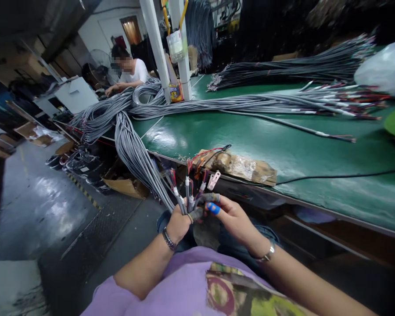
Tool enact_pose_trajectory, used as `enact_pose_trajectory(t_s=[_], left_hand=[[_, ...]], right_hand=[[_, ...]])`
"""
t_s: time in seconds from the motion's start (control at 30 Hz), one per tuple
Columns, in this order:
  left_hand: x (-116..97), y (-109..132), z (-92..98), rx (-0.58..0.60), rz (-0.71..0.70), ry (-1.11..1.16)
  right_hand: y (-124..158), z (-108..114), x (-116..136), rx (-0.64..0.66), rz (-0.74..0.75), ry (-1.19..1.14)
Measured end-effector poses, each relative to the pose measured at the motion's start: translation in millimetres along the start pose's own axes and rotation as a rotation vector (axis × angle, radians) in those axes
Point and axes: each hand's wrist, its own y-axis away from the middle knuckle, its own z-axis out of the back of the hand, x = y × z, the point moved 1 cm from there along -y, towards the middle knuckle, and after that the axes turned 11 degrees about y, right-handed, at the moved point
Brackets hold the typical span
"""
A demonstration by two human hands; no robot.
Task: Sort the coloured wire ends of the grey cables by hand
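Observation:
Several grey cables (187,189) stand up out of my left hand (179,224), which is closed around them just below their white-banded ends. Thin red, black and other coloured wires fan out at the tips. On the right, my right hand (234,216) has its thumb and wrapped index finger closed at one of these cable ends, touching the bunch. Blue tape covers its thumb, and greyish wraps cover some fingers. The exact grip point is partly hidden by the fingers. From my left hand the cables run up to a thick grey cable bundle (131,147) hanging over the table edge.
A taped wooden block (246,169) with a red and black wire lies at the edge of the green table (276,131). Long grey cables (237,105) and black cables (283,68) lie behind. A co-worker (136,72) sits at the far left. A cardboard box (128,186) stands below.

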Motion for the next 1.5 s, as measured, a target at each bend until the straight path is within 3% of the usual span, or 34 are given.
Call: enact_pose_trajectory(t_s=[0.17,0.27,0.33,0.5,0.57,0.67,0.77,0.87,0.97,1.23,1.37,1.5], left_hand=[[-2.8,11.6,5.7,0.211,0.013,-0.067],[-4.3,21.6,15.3,0.268,0.008,-0.061],[-4.3,29.1,23.2,0.22,-0.039,-0.059],[-8.1,41.0,40.1,-0.126,-0.205,0.08],[-15.2,40.4,41.9,-0.206,-0.245,0.174],[-29.3,34.9,35.9,-0.214,-0.252,0.222],[-38.1,27.7,21.5,-0.149,-0.216,0.155],[-38.5,21.6,5.6,-0.042,-0.171,0.053],[-35.7,17.3,-3.8,-0.006,-0.152,-0.013],[-27.9,14.3,0.3,0.07,0.036,-0.075],[-26.2,14.2,0.4,0.138,0.065,-0.125],[-22.6,11.9,-2.7,0.075,0.049,-0.152]], right_hand=[[7.0,-11.6,21.1,0.03,0.179,0.191],[10.8,-13.2,19.7,0.017,0.205,0.236],[13.2,-13.1,13.8,-0.001,0.164,0.213],[16.2,-13.2,-4.7,0.03,0.001,0.097],[17.3,-16.5,-11.7,0.083,-0.022,0.126],[20.3,-25.8,-22.0,0.171,-0.07,0.174],[24.1,-35.7,-28.1,0.243,-0.117,0.108],[27.1,-40.2,-27.6,0.265,-0.13,0.063],[29.0,-40.1,-25.7,0.265,-0.13,0.069],[31.4,-39.8,-26.1,0.375,-0.126,0.01],[34.1,-38.2,-22.1,0.413,-0.114,0.005],[32.4,-33.8,-14.7,0.45,-0.129,-0.014]])
